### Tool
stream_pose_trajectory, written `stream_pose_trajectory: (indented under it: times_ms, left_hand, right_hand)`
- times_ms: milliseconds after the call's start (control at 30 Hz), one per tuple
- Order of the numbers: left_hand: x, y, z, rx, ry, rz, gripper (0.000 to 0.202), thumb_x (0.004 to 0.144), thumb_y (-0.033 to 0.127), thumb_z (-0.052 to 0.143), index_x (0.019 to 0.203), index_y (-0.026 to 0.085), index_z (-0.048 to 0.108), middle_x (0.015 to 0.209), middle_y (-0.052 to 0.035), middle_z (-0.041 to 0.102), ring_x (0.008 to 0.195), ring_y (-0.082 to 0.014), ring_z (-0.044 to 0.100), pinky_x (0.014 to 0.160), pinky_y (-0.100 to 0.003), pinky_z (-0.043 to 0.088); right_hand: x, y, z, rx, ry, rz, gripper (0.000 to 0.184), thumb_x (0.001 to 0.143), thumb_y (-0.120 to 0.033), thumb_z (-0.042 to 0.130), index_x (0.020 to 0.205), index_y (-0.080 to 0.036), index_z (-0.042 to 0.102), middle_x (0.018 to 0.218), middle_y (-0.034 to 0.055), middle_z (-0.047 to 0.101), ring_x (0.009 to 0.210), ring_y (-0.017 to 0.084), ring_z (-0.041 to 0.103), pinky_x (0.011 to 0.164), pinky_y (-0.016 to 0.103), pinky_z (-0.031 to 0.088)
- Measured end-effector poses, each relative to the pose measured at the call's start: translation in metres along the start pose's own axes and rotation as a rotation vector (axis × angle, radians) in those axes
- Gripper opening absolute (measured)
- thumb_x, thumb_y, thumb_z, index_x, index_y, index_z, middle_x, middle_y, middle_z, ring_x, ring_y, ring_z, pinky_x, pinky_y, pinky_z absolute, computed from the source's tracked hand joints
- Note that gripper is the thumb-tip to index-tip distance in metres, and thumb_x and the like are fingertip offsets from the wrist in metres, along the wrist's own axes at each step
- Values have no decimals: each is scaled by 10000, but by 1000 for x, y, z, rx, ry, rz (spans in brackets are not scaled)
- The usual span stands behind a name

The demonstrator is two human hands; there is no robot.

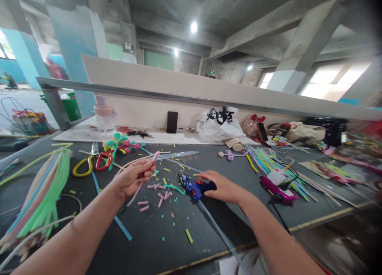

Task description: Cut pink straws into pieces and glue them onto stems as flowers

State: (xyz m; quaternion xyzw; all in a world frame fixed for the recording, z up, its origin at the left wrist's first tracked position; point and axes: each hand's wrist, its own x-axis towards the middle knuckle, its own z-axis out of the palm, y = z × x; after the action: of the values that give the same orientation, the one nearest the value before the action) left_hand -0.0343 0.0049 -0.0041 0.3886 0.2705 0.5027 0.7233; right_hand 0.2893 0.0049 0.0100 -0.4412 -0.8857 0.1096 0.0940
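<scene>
My left hand [135, 175] is closed in a pinch around a pink fuzzy pipe cleaner [156, 155], whose tail hangs below the palm. To the right, a blue hot glue gun [193, 188] has its nozzle toward the table's far side. A long clear glue stick [216, 223] trails from its back toward the table's front edge. My right hand [223, 186] is around the gun's dark handle, thumb on the near side and fingers on the far side. Short cut pink pieces [161, 198] and a curved teal piece [174, 188] lie between the hands.
Red-and-yellow-handled scissors [94, 159] and a bundle of colored pipe cleaners [44, 191] lie at left. A purple glue gun [279, 190] with a cord sits at right, beside more stems [268, 161]. A bottle [106, 118], phone [172, 122] and white bag [219, 126] stand behind.
</scene>
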Motion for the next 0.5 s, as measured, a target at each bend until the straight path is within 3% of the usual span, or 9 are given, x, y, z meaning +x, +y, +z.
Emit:
stream_pose_trajectory:
  times_ms: [100,200,300,400,500]
  left_hand:
    - [1,-4,1,-7,-18,-2,114,727,174,660,739,90,584,661,-13,530,455,-12,393,326,-83,237]
    - [2,-4,3,-14,-25,11,124,723,185,665,727,93,582,650,-8,535,447,-10,389,323,-83,231]
    - [1,-3,4,-19,-25,24,136,706,183,679,703,91,579,629,0,534,439,-8,389,321,-85,227]
    - [0,-1,3,-22,-27,35,149,694,188,689,686,94,573,609,8,528,428,-4,382,321,-86,221]
    - [1,-1,3,-25,-29,35,160,684,193,696,681,97,568,606,9,529,424,-1,379,325,-85,219]
  right_hand:
    - [11,-33,-10,-118,147,-11,233,780,-191,566,1004,-220,623,1013,65,613,988,205,516,864,348,353]
    - [37,-76,-2,-180,56,-148,130,811,-199,544,885,-217,650,888,24,659,886,154,561,783,270,367]
    - [70,-110,21,-229,-7,-185,133,800,-213,552,880,-257,649,878,-11,665,845,135,584,743,263,358]
    - [98,-124,46,-295,-33,-162,131,781,-209,557,881,-242,636,916,17,664,912,174,578,769,315,335]
    - [114,-124,61,-344,-48,-90,66,743,-209,590,792,-189,629,856,60,669,825,202,599,744,355,332]
